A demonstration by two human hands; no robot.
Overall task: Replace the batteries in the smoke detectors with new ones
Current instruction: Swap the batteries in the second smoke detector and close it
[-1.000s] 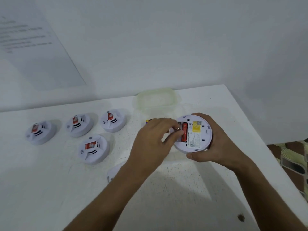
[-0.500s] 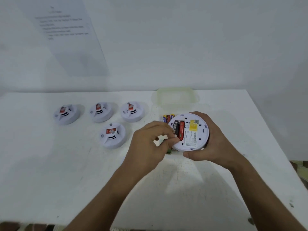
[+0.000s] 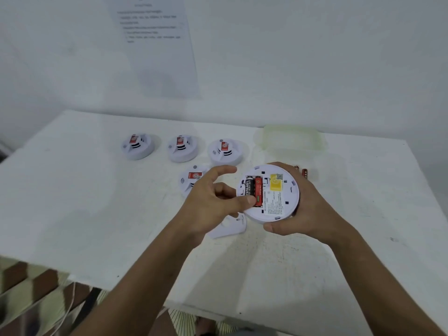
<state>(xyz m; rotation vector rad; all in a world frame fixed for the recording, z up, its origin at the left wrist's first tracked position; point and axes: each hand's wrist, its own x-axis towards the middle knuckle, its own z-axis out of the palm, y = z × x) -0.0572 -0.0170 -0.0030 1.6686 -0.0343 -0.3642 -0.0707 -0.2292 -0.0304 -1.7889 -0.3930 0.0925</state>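
A: What is seen around the grip, biggest thing first?

B: A white table [image 3: 97,214] is spread beneath the grip, with a printed sheet [image 3: 157,44] fixed on the wall beyond it. A pale plastic box [image 3: 291,139] is set beyond the grip, toward the table's far edge.

A: And the grip itself?

B: A round white smoke detector [image 3: 278,204] is clasped by the right hand [image 3: 308,214], back side up, fingers curled round its far and near rim. Two batteries are seated side by side in its open bay: a black battery [image 3: 249,187] and, beside it, a red battery [image 3: 258,190].

A: Is anything held by the left hand [image 3: 213,204]?

B: Nothing is grasped. The red battery's near end is touched by the thumb; the forefinger is held out loosely above the detector's left edge.

A: What lies to the left of the grip?

B: Four other detectors: three in a row [image 3: 137,146] [image 3: 182,147] [image 3: 226,151], farther off, and a fourth detector [image 3: 192,180] partly hidden behind the left hand. A loose white cover [image 3: 230,226] is laid just under the left hand, near the held detector.

A: And to the right?

B: Spare batteries [image 3: 305,172] are glimpsed just beyond the right hand's fingers; their number cannot be told.
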